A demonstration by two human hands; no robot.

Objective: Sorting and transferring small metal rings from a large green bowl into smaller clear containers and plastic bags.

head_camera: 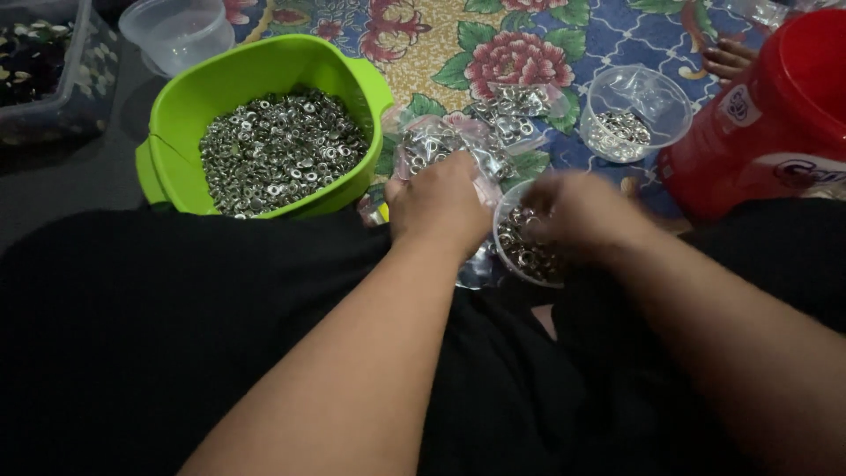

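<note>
Two hands | left hand [438, 204] grips bag [445, 145], pointing away; right hand [573, 210] blurred, grip unclear

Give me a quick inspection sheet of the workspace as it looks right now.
Surface: floral mat on the floor, partly covered.
Job's things: small clear cup of metal rings under the right hand; clear bag of rings at the left hand.
Clutter: green tub full of rings; more filled bags; clear bowl with a few rings; empty clear tub; red container; grey crate.
Grippers: left hand closed on the bag; right hand blurred over the cup, grip unclear.
Cables: nothing seen.
Surroundings: another person's toes on the mat's far edge.
</note>
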